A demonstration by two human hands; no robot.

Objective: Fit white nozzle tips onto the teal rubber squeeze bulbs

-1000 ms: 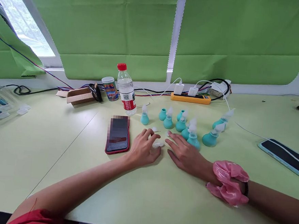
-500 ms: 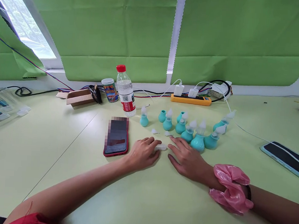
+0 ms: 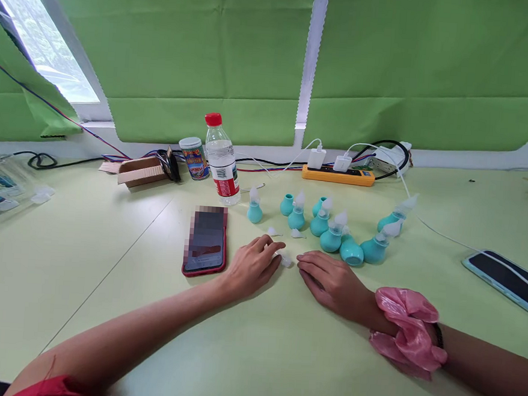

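My left hand [image 3: 254,265] rests on the table, its thumb and fingers closed around one end of a small clear plastic tube [image 3: 286,261]. Just right of that tube, my right hand [image 3: 336,282] lies on the table with its fingers extended and close together, holding nothing visible. Beyond my hands stand several teal squeeze bulbs with clear pointed nozzles, like nasal aspirators, one of them a bulb [image 3: 330,239] near my right knuckles. Another teal bulb [image 3: 352,252] lies tipped, base toward me. Two small white tips, a left one [image 3: 272,231] and a right one [image 3: 296,233], lie past my fingertips.
A red-cased phone [image 3: 205,242] lies left of my left hand. Behind it stand a water bottle [image 3: 227,183], a printed can [image 3: 194,159] and an open cardboard box [image 3: 141,172]. An orange power strip [image 3: 338,176] with chargers sits at the back; a cable reaches another phone [image 3: 506,281].
The teal bulb nearest my right hand has gone from upright to tipped. My right fingers have drawn together and back from the right white tip. The clear tube has shifted slightly.
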